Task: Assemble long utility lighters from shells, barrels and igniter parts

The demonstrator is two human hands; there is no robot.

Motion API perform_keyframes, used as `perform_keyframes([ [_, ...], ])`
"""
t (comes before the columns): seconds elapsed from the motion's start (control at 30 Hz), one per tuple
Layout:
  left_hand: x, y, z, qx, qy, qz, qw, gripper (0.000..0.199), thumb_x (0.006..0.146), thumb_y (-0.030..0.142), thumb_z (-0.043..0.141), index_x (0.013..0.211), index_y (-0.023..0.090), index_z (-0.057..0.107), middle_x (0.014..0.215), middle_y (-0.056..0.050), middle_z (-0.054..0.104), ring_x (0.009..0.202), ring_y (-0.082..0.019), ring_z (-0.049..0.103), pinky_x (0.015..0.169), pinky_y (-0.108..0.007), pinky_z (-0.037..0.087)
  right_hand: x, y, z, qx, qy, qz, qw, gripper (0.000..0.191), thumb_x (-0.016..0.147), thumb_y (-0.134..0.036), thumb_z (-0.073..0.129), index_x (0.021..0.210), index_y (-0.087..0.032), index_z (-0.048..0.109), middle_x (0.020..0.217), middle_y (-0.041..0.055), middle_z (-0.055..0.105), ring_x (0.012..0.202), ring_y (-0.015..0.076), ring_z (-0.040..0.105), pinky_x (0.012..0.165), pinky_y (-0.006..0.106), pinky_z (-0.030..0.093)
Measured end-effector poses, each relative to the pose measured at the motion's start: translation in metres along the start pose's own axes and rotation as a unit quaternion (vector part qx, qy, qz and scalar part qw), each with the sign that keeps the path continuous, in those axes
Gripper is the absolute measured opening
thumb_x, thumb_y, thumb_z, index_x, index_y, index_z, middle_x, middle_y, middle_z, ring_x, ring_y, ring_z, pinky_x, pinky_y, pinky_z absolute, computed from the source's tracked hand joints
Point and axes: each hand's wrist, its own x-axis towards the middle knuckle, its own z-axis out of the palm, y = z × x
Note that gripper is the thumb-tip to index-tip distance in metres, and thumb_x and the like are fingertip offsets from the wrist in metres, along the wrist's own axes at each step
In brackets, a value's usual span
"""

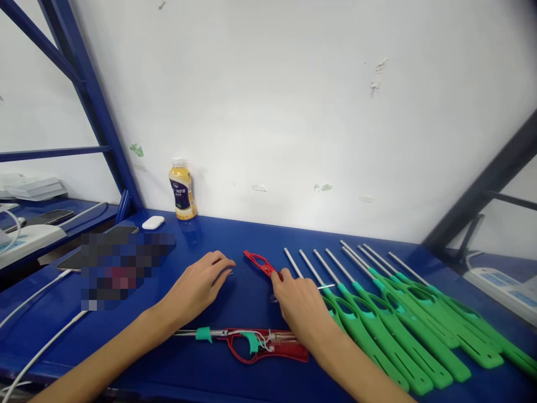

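Note:
My right hand (300,299) is closed, its fingers on the near end of a red lighter casing half (260,263) with a trigger loop. A thin metal rod (326,286) sticks out on the right side of this hand, and a small clear piece (273,299) shows under its left side. My left hand (203,285) hovers left of the casing, thumb and fingers curled together around a tiny dark thing too small to name. Below both hands lies an opened red lighter (285,350), with a teal trigger, white wires and a metal tube exposed.
Several green lighters (386,330) with metal tubes lie in a row at the right. A yellow bottle (182,190) stands by the wall, near a white earbud case (153,223). Phones and white cables (42,352) lie at the left. Blue frame posts (92,106) rise at the side.

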Motion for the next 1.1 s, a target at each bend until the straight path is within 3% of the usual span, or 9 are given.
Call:
perform_keyframes([
  [0.1,-0.007,0.005,-0.006,0.012,0.039,0.016,0.999,0.036,0.109,0.027,0.045,0.141,0.021,0.061,0.135,-0.015,0.063,0.115,-0.029,0.067,0.095,-0.047,0.061,-0.008,0.007,-0.007,0.006,-0.006,-0.017,1.000,0.029,0.097,-0.012,0.068,0.125,-0.016,0.067,0.103,0.0063,0.076,0.083,0.0201,0.075,0.072,0.033,0.060],
  [0.2,-0.014,0.011,-0.017,0.015,0.054,0.064,0.996,0.049,0.109,0.020,0.046,0.157,0.028,0.046,0.155,-0.015,0.050,0.132,-0.030,0.059,0.104,-0.051,0.057,-0.028,0.022,-0.020,0.049,0.016,-0.039,0.998,0.049,0.093,0.002,0.054,0.131,-0.026,0.066,0.104,0.0034,0.080,0.092,0.0231,0.079,0.071,0.030,0.056],
  [0.3,-0.024,0.020,-0.032,0.007,0.037,0.124,0.992,0.056,0.107,0.007,0.041,0.157,0.032,0.047,0.142,-0.008,0.064,0.127,-0.022,0.063,0.107,-0.041,0.056,-0.050,0.039,-0.032,0.115,0.044,-0.067,0.990,0.054,0.095,-0.002,0.048,0.135,-0.035,0.064,0.120,-0.0028,0.079,0.105,0.0183,0.077,0.082,0.027,0.057],
  [0.4,-0.037,0.031,-0.044,-0.003,0.023,0.156,0.987,0.058,0.104,0.001,0.039,0.156,0.026,0.047,0.126,-0.006,0.073,0.112,-0.018,0.069,0.099,-0.034,0.059,-0.066,0.050,-0.033,0.232,0.075,-0.108,0.964,0.048,0.100,-0.010,0.047,0.135,-0.037,0.065,0.124,-0.0044,0.078,0.107,0.0181,0.077,0.088,0.028,0.058],
  [0.5,-0.050,0.040,-0.045,-0.031,0.017,0.145,0.989,0.049,0.106,0.004,0.042,0.150,0.020,0.054,0.122,-0.006,0.076,0.108,-0.019,0.070,0.094,-0.033,0.060,-0.075,0.050,-0.021,0.199,0.083,-0.118,0.969,0.033,0.104,-0.029,0.058,0.136,-0.038,0.064,0.120,-0.0024,0.077,0.091,0.0204,0.079,0.075,0.031,0.061],
  [0.63,-0.065,0.046,-0.033,-0.065,0.014,0.109,0.992,0.036,0.109,0.012,0.047,0.141,0.019,0.062,0.115,-0.005,0.078,0.101,-0.019,0.070,0.088,-0.032,0.061,-0.081,0.042,0.004,0.078,0.137,-0.154,0.975,0.039,0.097,-0.041,0.071,0.135,-0.029,0.065,0.114,-0.0001,0.078,0.061,0.0208,0.075,0.052,0.035,0.058],
  [0.77,-0.073,0.053,-0.024,-0.065,0.000,0.059,0.996,0.032,0.110,0.016,0.047,0.132,0.019,0.069,0.112,-0.006,0.077,0.102,-0.022,0.067,0.087,-0.036,0.062,-0.086,0.034,0.014,0.006,0.191,-0.184,0.964,0.033,0.108,-0.042,0.052,0.127,-0.021,0.069,0.111,0.0024,0.082,0.061,0.0230,0.078,0.040,0.037,0.051],
  [0.9,-0.080,0.057,-0.020,-0.072,-0.029,0.028,0.997,0.034,0.109,0.015,0.048,0.136,0.024,0.066,0.118,-0.006,0.072,0.110,-0.024,0.063,0.095,-0.041,0.059,-0.089,0.029,0.013,0.000,0.199,-0.184,0.963,0.053,0.115,-0.044,0.025,0.116,-0.022,0.073,0.104,0.0009,0.082,0.056,0.0186,0.077,0.037,0.034,0.047],
  [1.1,-0.082,0.055,-0.013,-0.091,-0.074,0.006,0.993,0.037,0.109,0.014,0.046,0.140,0.026,0.063,0.121,-0.006,0.066,0.109,-0.024,0.058,0.098,-0.045,0.056,-0.089,0.029,0.018,-0.019,0.199,-0.173,0.965,0.056,0.114,-0.044,0.022,0.116,-0.022,0.073,0.106,0.0025,0.081,0.054,0.0192,0.076,0.035,0.035,0.049],
])
